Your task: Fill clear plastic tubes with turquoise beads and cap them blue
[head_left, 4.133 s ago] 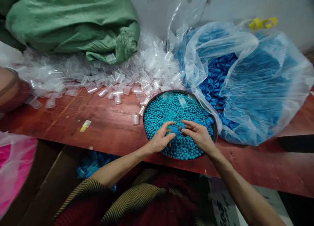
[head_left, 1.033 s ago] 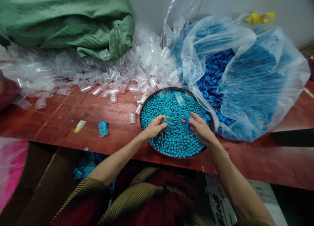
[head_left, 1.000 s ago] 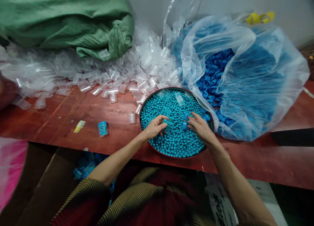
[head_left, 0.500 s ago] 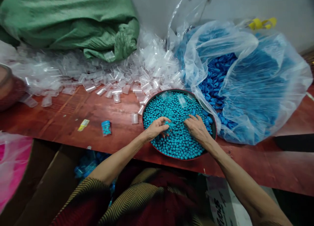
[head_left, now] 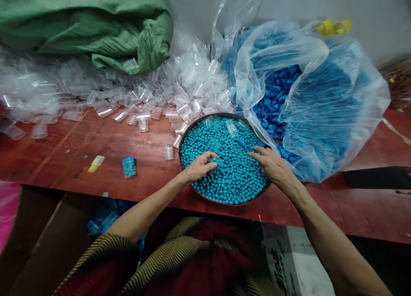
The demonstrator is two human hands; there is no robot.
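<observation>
A round tray (head_left: 224, 202) full of small turquoise balls (head_left: 234, 186) stands near the table's front edge. Over its left part, my left hand (head_left: 202, 166) is curled round a clear container (head_left: 218, 163) with turquoise balls in it. At the tray's right side, my right hand (head_left: 269, 162) has its fingers at a blue cap (head_left: 244, 145), pinched by the fingertips. Some clear empty containers (head_left: 231, 128) lie on the balls at the back of the tray. A filled container with a blue top (head_left: 129, 167) is on the table to the left.
Many clear containers (head_left: 141, 94) are heaped behind the tray, below a green sack (head_left: 128, 30). A translucent bag (head_left: 334, 103) of blue caps leans against the tray's right side. A small yellow-and-white piece (head_left: 96, 163) lies at left; a black object (head_left: 379, 177) at right.
My right hand has moved right and turned, and a blue cap now shows at its fingertips. My left hand keeps its place over the balls. The whole view has shifted slightly.
</observation>
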